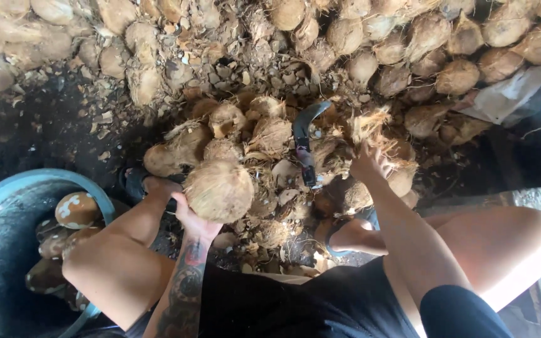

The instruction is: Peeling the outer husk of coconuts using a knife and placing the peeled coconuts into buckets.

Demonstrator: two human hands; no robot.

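Note:
My left hand (190, 219) cups a round, fibrous husked coconut (219, 189) from underneath, just above my left knee. My right hand (369, 161) is closed on a tuft of pale coconut fibre (370, 125) among the pile in front of me. Between the two hands a curved dark metal blade (304, 141) stands up from the ground, its tip hooked to the right. Neither hand touches the blade.
A heap of husked coconuts (408, 37) fills the back and right. Loose husk scraps (270, 188) cover the ground by my sandalled feet. A blue tub (32, 181) at the left holds several shelled brown coconuts (76, 209). White sacking (508, 94) lies at right.

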